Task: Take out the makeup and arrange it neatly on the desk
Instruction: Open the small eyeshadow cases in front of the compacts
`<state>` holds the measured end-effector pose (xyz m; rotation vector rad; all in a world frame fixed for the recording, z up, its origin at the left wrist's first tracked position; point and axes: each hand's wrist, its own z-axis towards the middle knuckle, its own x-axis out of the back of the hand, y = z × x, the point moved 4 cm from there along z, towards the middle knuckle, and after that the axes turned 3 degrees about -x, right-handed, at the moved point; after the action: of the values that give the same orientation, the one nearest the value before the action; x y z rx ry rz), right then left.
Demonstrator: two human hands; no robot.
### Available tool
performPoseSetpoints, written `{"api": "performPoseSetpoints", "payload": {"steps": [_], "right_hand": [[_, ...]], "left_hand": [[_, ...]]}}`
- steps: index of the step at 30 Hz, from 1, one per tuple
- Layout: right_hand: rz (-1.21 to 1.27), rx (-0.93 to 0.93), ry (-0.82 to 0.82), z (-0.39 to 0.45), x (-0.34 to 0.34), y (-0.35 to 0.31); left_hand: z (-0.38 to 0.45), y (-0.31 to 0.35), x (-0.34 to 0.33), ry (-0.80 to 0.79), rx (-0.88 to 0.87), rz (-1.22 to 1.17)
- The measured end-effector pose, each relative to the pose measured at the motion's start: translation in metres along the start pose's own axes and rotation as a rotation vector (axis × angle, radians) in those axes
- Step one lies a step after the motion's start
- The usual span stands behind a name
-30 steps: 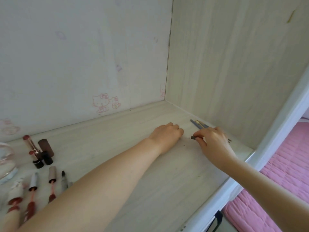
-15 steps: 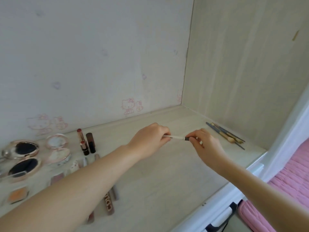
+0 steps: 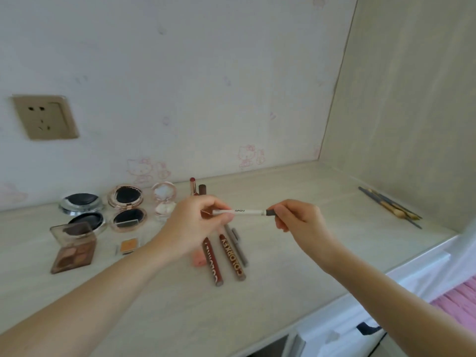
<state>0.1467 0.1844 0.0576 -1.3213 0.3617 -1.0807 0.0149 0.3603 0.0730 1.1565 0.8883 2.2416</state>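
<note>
white and slim, the pencil [image 3: 243,212] hangs level above the desk [image 3: 296,266], its left end pinched in the left hand [image 3: 192,228] and its dark cap in the right hand [image 3: 300,222]. i'd lay this smooth, roll-prone stick parallel beside the 2 glossy lip tubes [image 3: 222,256].

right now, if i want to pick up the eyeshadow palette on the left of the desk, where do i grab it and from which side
Grip the eyeshadow palette by its base, across the two long side edges, coming from above. The base lies flat on the desk and its clear lid stands open at the far end, so avoid the hinged lid. The left hand is nearer, but now pinches the white pencil.
</note>
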Motion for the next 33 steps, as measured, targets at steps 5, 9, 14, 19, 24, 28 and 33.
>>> {"api": "performPoseSetpoints", "payload": {"steps": [5,9,14,19,24,28,33], "right_hand": [[0.033,-0.02,-0.123,-0.009,-0.048,-0.02],[0.029,-0.027,-0.179,-0.019,-0.09,-0.042],[0.157,-0.018,-0.28,-0.032,-0.141,-0.062],[0.226,-0.021,-0.303,-0.041,-0.181,-0.064],[0.502,-0.028,-0.297,-0.047,-0.207,-0.066],[0.503,-0.034,-0.279,-0.049,-0.211,-0.065],[0.364,0.087,-0.361,-0.058,-0.218,-0.073]], "left_hand": [[-0.045,-0.02,0.049,0.077,0.07,-0.091],[-0.084,-0.033,0.083,0.125,0.095,-0.043],[-0.123,-0.051,0.118,0.227,0.173,-0.168],[-0.147,-0.067,0.141,0.367,0.266,-0.244],[-0.156,-0.076,0.148,0.437,0.335,-0.329],[-0.158,-0.069,0.149,0.385,0.276,-0.225],[-0.156,-0.054,0.136,0.24,0.139,0.193]]}}
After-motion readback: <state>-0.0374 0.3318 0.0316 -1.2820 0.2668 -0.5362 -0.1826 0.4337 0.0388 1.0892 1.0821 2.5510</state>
